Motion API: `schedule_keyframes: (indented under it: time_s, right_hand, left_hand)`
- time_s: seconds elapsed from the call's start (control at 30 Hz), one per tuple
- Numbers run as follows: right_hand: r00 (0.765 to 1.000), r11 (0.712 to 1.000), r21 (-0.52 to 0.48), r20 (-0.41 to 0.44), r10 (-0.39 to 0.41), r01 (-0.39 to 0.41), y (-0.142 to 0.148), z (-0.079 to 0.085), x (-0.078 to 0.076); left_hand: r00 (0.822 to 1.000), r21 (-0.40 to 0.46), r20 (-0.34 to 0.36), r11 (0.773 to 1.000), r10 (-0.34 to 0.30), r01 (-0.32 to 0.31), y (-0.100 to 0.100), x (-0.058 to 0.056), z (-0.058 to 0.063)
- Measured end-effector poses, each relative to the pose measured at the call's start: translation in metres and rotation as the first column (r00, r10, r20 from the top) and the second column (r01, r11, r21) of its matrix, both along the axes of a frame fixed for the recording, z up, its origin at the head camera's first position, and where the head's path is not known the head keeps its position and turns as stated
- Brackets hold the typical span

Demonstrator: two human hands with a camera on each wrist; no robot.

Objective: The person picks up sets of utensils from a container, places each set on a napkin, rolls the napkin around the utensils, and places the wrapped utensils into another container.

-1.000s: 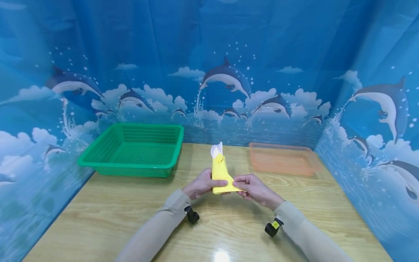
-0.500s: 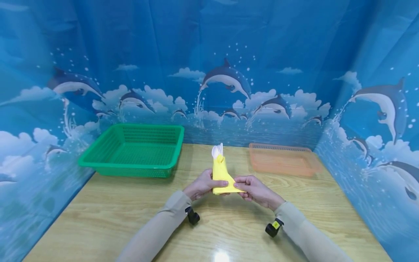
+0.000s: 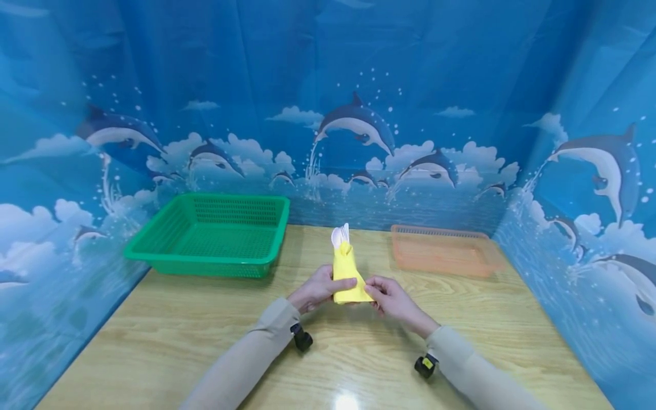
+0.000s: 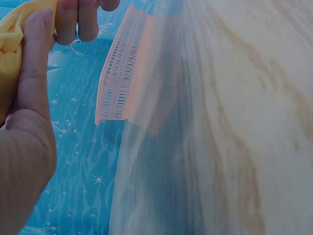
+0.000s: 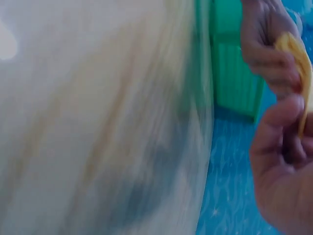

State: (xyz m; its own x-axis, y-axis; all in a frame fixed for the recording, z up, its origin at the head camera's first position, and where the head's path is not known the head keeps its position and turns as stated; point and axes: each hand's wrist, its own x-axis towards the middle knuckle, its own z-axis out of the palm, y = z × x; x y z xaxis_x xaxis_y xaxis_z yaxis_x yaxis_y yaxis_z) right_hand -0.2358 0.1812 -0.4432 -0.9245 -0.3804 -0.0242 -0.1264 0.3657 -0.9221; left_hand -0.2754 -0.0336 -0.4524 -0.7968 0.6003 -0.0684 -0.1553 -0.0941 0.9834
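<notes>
A yellow napkin [image 3: 344, 267] is wrapped around white plastic cutlery, and both hands hold it up over the table. Out of its top stick a white spoon [image 3: 336, 237] and a white fork [image 3: 345, 232]; their handles are hidden in the cloth. My left hand [image 3: 319, 287] grips the bundle from the left, thumb lying across its front. On the other side my right hand [image 3: 393, 297] pinches the napkin's lower right corner between thumb and fingers. In the right wrist view the napkin's edge [image 5: 305, 83] runs between both hands.
At the back left of the wooden table [image 3: 205, 324] stands a green plastic basket [image 3: 205, 261]. A shallow orange basket [image 3: 445, 263] lies at the back right. A blue curtain [image 3: 256, 68] with dolphins closes off the back and sides.
My right hand has moved slightly left, bringing the napkin's loose corner in towards the bundle, so less of it sticks out. My left hand keeps its grip in nearly the same place.
</notes>
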Motion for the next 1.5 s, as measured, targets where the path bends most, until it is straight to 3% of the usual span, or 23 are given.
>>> schedule_keyframes:
  time_s: [0.2, 0.47, 0.63, 0.77, 0.87, 1.03, 1.17, 1.27, 1.4, 1.5]
  right_hand:
    - [0.971, 0.982, 0.017, -0.155, -0.182, 0.186, -0.018, -0.001, 0.005]
    - [0.899, 0.959, 0.032, -0.358, -0.251, 0.281, -0.033, -0.012, 0.002]
    - [0.893, 0.944, -0.059, -0.311, -0.326, 0.324, -0.04, -0.014, -0.002]
    - [0.908, 0.937, -0.124, -0.233, -0.348, 0.327, -0.045, -0.013, -0.006]
    - [0.901, 0.933, -0.101, -0.242, -0.36, 0.346, -0.048, -0.013, -0.009]
    - [0.863, 0.919, 0.002, -0.342, -0.371, 0.395, -0.048, -0.014, -0.014]
    - [0.858, 0.912, 0.037, -0.357, -0.37, 0.409, -0.046, -0.014, -0.016]
    - [0.887, 0.921, 0.012, -0.276, -0.371, 0.389, -0.045, -0.014, -0.018]
    - [0.934, 0.925, -0.137, -0.004, -0.357, 0.353, -0.043, -0.011, -0.019]
    - [0.929, 0.887, -0.289, 0.204, -0.309, 0.359, -0.039, -0.007, -0.017]
  left_hand:
    - [0.999, 0.014, -0.028, 0.999, 0.032, -0.032, 0.004, -0.002, 0.0]
    - [0.996, 0.048, 0.004, 0.995, 0.087, -0.087, 0.011, -0.002, 0.001]
    - [0.986, 0.065, -0.006, 0.983, 0.169, -0.169, 0.02, -0.001, 0.004]
    - [0.957, -0.026, -0.034, 0.957, 0.287, -0.288, 0.027, 0.0, 0.008]
    - [0.941, -0.076, -0.038, 0.938, 0.337, -0.339, 0.032, 0.0, 0.009]
    - [0.943, -0.051, -0.027, 0.941, 0.333, -0.334, 0.038, -0.001, 0.01]
    - [0.948, -0.072, -0.045, 0.946, 0.314, -0.317, 0.038, 0.0, 0.01]
    - [0.948, -0.092, -0.068, 0.945, 0.31, -0.315, 0.036, 0.0, 0.009]
    - [0.949, -0.102, -0.109, 0.947, 0.295, -0.306, 0.031, -0.002, 0.006]
    - [0.949, -0.111, -0.132, 0.947, 0.285, -0.3, 0.027, -0.005, 0.003]
